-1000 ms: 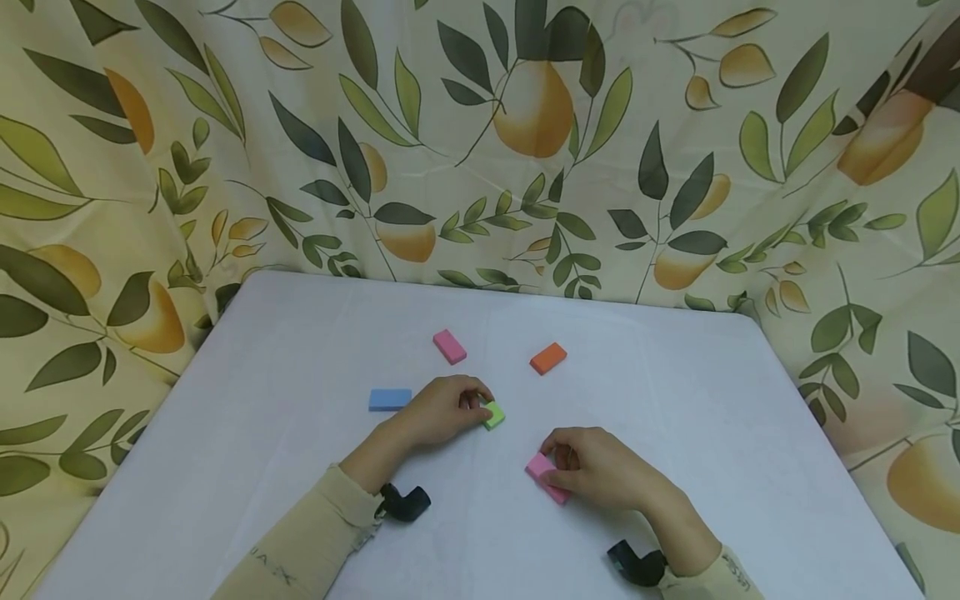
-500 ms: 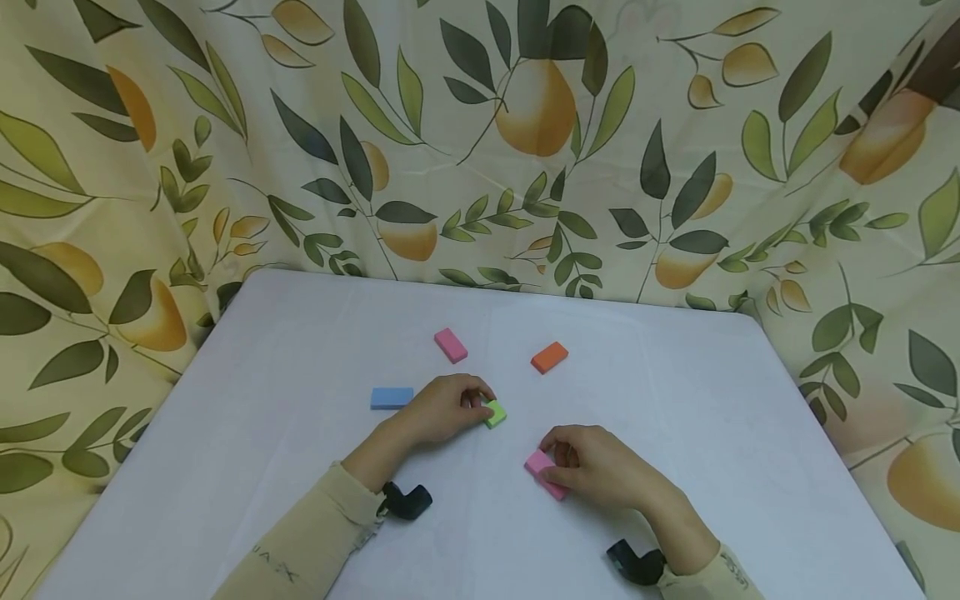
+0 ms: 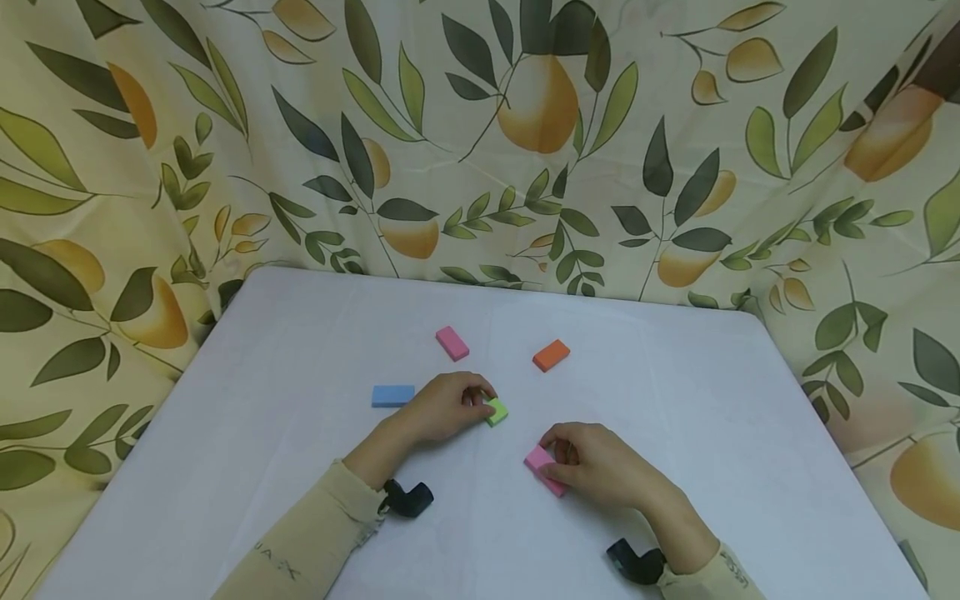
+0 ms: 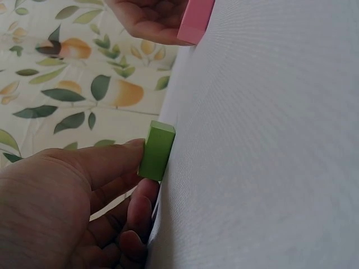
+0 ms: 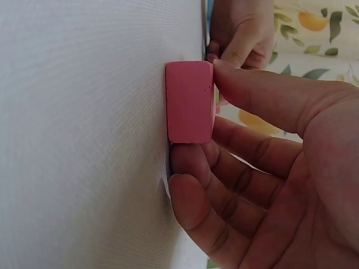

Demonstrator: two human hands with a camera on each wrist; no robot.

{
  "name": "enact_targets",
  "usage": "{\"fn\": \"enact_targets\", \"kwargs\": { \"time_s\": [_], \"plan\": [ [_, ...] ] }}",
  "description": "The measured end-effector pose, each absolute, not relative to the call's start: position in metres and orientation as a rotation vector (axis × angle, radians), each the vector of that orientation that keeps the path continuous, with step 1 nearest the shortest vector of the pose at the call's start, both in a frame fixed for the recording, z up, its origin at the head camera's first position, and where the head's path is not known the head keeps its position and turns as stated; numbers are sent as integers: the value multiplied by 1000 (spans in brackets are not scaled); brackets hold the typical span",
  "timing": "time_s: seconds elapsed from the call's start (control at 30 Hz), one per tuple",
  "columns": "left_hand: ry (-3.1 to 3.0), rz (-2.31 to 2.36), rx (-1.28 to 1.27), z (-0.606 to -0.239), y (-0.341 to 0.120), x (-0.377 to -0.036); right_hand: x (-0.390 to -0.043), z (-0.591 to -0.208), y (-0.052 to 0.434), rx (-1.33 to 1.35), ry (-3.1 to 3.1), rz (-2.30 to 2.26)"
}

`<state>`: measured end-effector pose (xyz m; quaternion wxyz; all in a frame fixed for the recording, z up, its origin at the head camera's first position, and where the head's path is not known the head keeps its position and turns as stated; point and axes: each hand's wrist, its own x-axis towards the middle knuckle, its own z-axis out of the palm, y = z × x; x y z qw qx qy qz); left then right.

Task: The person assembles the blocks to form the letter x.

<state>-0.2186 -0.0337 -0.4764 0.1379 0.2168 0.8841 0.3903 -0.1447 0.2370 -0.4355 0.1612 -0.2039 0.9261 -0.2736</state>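
Fingers of the left hand (image 3: 444,407) pinch a green block (image 3: 496,412) lying on the white table (image 3: 675,417); the right hand (image 3: 596,465) pinches a pink block (image 3: 538,461) between thumb and curled fingers, its lower face on the cloth; farther off lie a blue block (image 3: 393,396), a second pink block (image 3: 452,343) and an orange block (image 3: 551,355), all well apart; a leaf-and-fruit curtain (image 3: 480,142) hangs behind.

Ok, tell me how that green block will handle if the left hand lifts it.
The green block looks small and flat-sided, so probably light and stiff. Its matte faces likely give the left hand a steady grip. It lies flat on the table, so it shouldn't roll.
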Motion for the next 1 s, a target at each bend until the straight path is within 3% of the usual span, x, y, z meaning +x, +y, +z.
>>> {"fn": "enact_targets", "kwargs": {
  "time_s": [1.0],
  "plan": [
    [2567,1134,655,-472,-33,-217,-142,-438,231,-576,2707,-775]
  ]
}}
